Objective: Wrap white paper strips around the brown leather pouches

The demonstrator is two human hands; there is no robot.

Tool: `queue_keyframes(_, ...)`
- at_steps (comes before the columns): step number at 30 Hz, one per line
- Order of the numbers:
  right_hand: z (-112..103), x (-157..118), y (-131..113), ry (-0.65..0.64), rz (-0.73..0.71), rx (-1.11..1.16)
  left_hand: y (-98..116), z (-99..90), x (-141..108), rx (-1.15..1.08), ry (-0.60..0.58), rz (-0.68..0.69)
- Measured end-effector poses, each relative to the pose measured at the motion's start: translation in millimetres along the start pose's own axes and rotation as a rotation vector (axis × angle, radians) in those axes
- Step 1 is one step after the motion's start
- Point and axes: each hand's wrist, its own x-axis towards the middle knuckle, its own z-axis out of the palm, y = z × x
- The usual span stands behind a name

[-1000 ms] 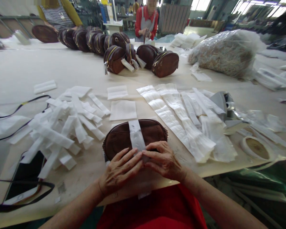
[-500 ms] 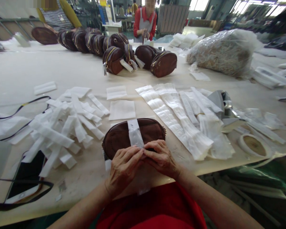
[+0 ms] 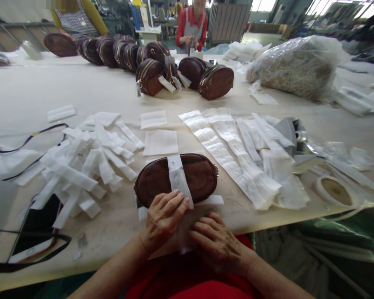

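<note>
A brown oval zip bag point(image 3: 149, 176) lies at the near part of the table. A white strip point(image 3: 177, 172) runs across its front and past its lower edge. My left hand point(image 3: 162, 220) lies over the bag's lower edge, fingers stretched out, fingertips on the strip; its thumb is hidden. Closer to the table edge is my right hand point(image 3: 216, 241), off the bag, fingers loosely bent and a little apart, slightly blurred. Translucent film point(image 3: 184, 243) shows between the hands. Another white strip end point(image 3: 213, 200) pokes out at the bag's lower right.
Loose white strips point(image 3: 81, 166) are heaped at left, beside a dark phone-like object point(image 3: 35, 224). Longer strips point(image 3: 237, 158), a tape dispenser point(image 3: 294, 141) and a tape roll point(image 3: 335, 192) lie at right. Several finished-looking bags point(image 3: 218, 81) and a plastic-wrapped bundle point(image 3: 299, 66) stand behind. Two people stand beyond.
My right hand has let go of the strip's lower end and moved down and right toward the table edge. My left hand stays at the bag, and more of the strip shows.
</note>
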Motion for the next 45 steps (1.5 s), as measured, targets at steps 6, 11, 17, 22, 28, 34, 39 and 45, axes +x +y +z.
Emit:
queue_keyframes(6, 22.6, 5.9, -3.7, 0.173, -0.015, 0.075, 3.1, 0.0, -1.4, 0.046, 0.006, 0.021)
queue_keyframes(11, 6.5, 12.0, -12.6, 0.229, 0.001, 0.199, 2.3, 0.6, -3.3, 0.096, -0.023, 0.043)
queue_keyframes(17, -7.9, 12.5, -24.5, 0.202, -0.031, 0.201, -1.0, 2.3, -3.3, 0.104, -0.024, 0.065)
queue_keyframes(22, -18.0, 17.8, -25.4, 0.14, -0.094, 0.157, -1.2, 2.1, -2.5, 0.111, -0.039, 0.073)
queue_keyframes(28, -35.9, 36.5, -14.0, 0.138, -0.134, 0.174, -2.0, -0.3, -1.4, 0.097, -0.06, 0.091)
queue_keyframes(34, -35.4, 67.7, 10.8, 0.245, -0.133, 0.203, -8.1, -4.6, -6.2, 0.005, -0.087, 0.105)
queue_keyframes(39, -20.5, 92.7, 34.7, 0.28, -0.046, 0.244, -5.5, -10.2, -4.4, -0.148, -0.079, -0.002)
queue_keyframes(45, 3.7, 102.0, 48.2, 0.275, 0.236, 0.168, -1.8, -12.0, 0.9, -0.187, -0.036, -0.068)
